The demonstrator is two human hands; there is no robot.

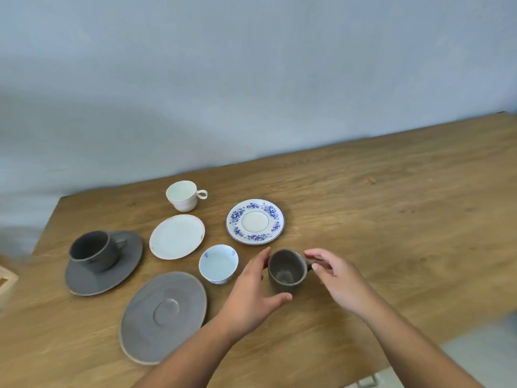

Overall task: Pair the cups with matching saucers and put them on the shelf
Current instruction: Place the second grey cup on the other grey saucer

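Left hand (253,287), right hand (337,278), grips apart flanking grey cup (286,271), wooden table (391,219), pale wall (251,79)

Both hands (253,295) (340,278) flank the grey cup (286,271) (fingers spread) on the table (391,219).

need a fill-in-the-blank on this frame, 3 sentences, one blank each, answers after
1. The dark grey cup already stands on a ____ saucer.
2. Both hands, left hand and right hand, flank the small ____ cup.
3. The white cup has its handle pointing to the ____ of the picture.

Missing words: grey; grey; right
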